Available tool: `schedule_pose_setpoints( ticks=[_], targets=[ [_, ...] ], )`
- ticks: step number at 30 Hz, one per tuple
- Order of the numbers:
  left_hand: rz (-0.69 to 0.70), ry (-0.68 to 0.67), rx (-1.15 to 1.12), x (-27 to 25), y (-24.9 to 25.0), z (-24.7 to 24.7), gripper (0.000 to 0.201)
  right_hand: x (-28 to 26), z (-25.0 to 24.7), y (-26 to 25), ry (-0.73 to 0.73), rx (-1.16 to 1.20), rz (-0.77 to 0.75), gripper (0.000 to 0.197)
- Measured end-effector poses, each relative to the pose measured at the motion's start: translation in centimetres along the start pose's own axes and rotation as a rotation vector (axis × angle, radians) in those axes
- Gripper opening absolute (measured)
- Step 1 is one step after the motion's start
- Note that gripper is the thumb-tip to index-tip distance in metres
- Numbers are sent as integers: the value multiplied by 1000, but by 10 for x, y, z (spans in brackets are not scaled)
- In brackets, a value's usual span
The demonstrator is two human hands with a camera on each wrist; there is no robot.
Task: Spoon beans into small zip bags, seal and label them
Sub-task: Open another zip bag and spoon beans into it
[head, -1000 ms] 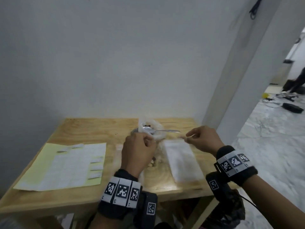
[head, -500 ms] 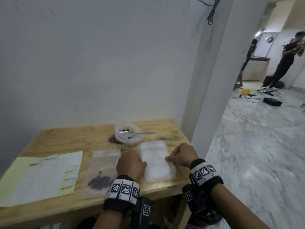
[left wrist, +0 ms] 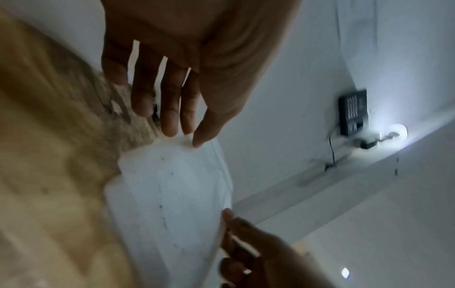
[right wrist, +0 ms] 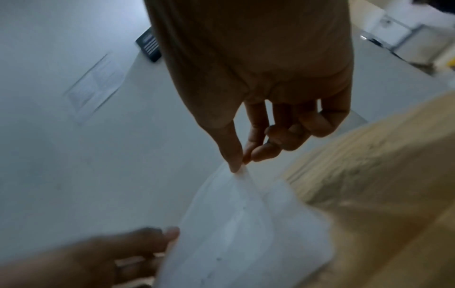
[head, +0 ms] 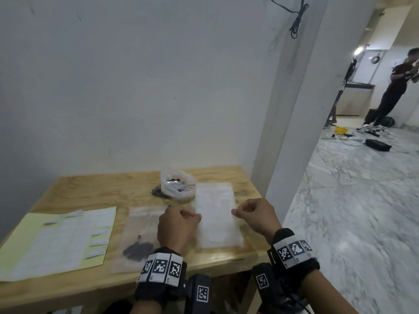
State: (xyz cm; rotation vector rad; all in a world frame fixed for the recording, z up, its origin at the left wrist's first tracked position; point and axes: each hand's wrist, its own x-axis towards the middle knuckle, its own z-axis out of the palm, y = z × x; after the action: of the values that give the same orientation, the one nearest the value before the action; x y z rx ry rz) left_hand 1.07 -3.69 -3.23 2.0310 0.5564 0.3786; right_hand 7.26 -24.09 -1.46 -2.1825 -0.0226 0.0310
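An empty clear zip bag (head: 215, 218) is held between both hands above the wooden table (head: 90, 189). My left hand (head: 197, 216) pinches its left edge between thumb and fingertips (left wrist: 189, 136). My right hand (head: 234, 211) pinches the right edge, thumb against forefinger (right wrist: 240, 164). The bag (left wrist: 177, 185) (right wrist: 246, 224) bows between the two pinches. Left of it a second zip bag (head: 138, 236) lies flat with a small heap of dark beans in it. Behind stands a plastic-lined container of beans (head: 175, 185) with a metal spoon (head: 173, 183) in it.
A yellow-backed sheet of white labels (head: 56, 241) lies at the table's left, some labels peeled. A few beans are spilled beside the container. A white pillar (head: 283, 132) rises at the table's right edge. Far right a person (head: 392, 91) stands among floor cables.
My left hand has left the bean-filled bag and taken the empty bag's left edge. Both hands have drawn back toward the table's front and raised the empty bag.
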Motion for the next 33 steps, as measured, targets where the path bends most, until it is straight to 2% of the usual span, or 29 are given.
schedule_pose_setpoints(
  ticks=[4, 6, 8, 12, 15, 17, 22, 25, 27, 30, 32, 33],
  targets=[
    [-18, -99, -305, 1, 6, -16, 14, -14, -9, -12, -181, 278, -30, 20],
    [-13, -204, -444, -2, 11, -29, 13, -24, -15, -20, -296, 344, -75, 18],
    [37, -248, -519, -4, 14, -42, 11, -33, -16, -27, -374, 372, -117, 17],
    [182, -252, -447, -4, 15, -67, 4, -39, -12, -45, -377, 415, -201, 20],
    [302, -287, -343, -6, 11, -84, 5, -40, -6, -61, -325, 433, -272, 21],
    [335, -293, -275, -8, 7, -97, 6, -41, -1, -72, -293, 442, -294, 23],
    [338, -201, -166, -4, -3, -128, 7, -48, 7, -91, -412, 378, -350, 27],
    [387, -115, -77, 1, -7, -139, 8, -56, 15, -102, -460, 428, -363, 24],
    [412, -59, -56, 2, -6, -142, 7, -60, 23, -108, -450, 470, -363, 21],
    [482, 119, 32, -3, -3, -141, 26, -65, 32, -118, -417, 513, -371, 15],
    [555, 224, 33, -11, 6, -138, 16, -69, 37, -123, -404, 539, -388, 11],
    [577, 209, -16, -15, 11, -137, 12, -71, 39, -126, -404, 541, -396, 11]
  ],
)
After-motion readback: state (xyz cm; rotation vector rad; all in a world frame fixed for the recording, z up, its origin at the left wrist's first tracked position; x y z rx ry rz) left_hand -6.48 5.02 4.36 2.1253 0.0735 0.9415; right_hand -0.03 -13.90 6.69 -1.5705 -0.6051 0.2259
